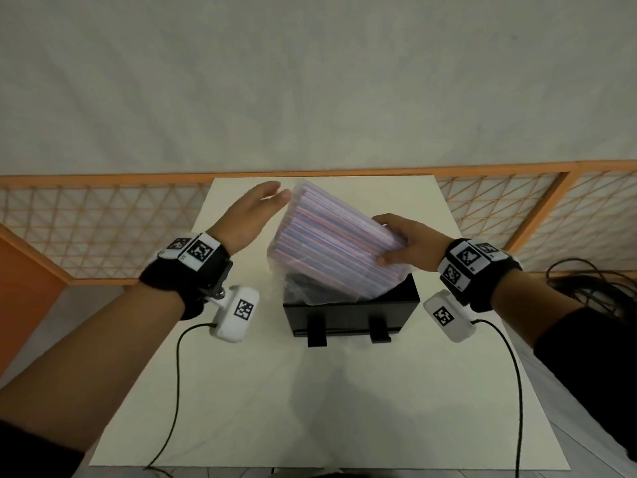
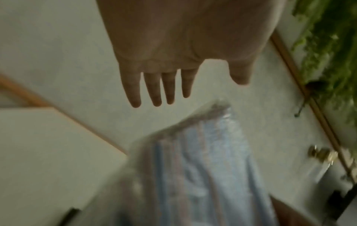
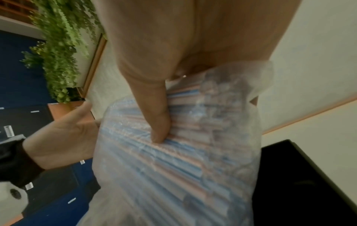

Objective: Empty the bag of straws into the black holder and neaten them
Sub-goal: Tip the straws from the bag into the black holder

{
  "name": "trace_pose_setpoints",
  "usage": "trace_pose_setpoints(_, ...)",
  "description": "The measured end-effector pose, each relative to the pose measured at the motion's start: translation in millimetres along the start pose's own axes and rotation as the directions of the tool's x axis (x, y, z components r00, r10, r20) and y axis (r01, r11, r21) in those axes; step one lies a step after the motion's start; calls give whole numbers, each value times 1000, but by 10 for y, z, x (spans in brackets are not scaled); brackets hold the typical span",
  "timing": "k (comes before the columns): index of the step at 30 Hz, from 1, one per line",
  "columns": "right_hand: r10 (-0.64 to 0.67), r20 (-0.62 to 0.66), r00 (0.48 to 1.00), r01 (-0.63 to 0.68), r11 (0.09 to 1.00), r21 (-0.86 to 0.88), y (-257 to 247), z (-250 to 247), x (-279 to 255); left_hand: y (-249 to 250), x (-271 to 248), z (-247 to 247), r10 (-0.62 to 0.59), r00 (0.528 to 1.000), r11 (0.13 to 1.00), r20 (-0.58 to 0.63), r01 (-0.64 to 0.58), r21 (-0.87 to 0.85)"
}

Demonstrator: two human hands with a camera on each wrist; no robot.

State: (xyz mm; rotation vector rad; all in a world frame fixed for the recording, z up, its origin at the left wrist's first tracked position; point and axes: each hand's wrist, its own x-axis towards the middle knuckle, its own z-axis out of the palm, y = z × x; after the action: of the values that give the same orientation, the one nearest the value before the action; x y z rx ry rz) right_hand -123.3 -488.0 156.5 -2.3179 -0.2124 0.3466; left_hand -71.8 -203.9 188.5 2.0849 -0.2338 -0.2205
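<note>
Above the black holder on the counter, the right hand clasped the tilted bag of straws, light but slippery; left hand hovered unclenched beside it, best steadying its far end.

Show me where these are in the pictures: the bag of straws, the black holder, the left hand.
bag of straws (image 1: 331,236), head view, middle of its clear side.
black holder (image 1: 351,313), head view, near wall.
left hand (image 2: 173,45), left wrist view, palm.
</note>
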Motion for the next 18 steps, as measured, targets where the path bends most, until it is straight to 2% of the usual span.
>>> trace_pose_setpoints(2, -10, -6, 1000, 10, 1000, 0, -9, 22, 26, 30, 41, 56, 101, 992, 993, 69, -97, -71)
trace_pose_setpoints(4, -12, -16, 1000, 12, 1000, -21, -32, -31, 37, 84, 77, 103, 181, 982, 977, 51, -174, -126)
trace_pose_setpoints(6, -8, -30, 1000, 8, 1000, -22, -47, -138, 13, 130, 146, 110, 181, 983, 961, -23, -182, -210)
trace_pose_setpoints(8, 4, -38, 999, -5, 999, -39, -44, -205, -12, 149, 219, 106, 157, 987, 948, -25, -158, -275)
trace_pose_setpoints(10, 50, -34, 998, -53, 992, -114, -11, -189, -28, 147, 272, 141, 116, 993, 962, 18, -108, -251)
trace_pose_setpoints(12, 86, -36, 996, -89, 989, -116, 46, -122, -41, 127, 294, 187, 83, 996, 983, 45, -75, -168)
trace_pose_setpoints(14, 73, -105, 992, -80, 995, -61, 101, -89, -37, 101, 308, 225, 81, 996, 991, 33, -77, -106)
trace_pose_setpoints(18, 47, -245, 968, -66, 995, -69, 107, -90, -59, 161, 331, 299, 102, 995, 990, 20, -100, -102)
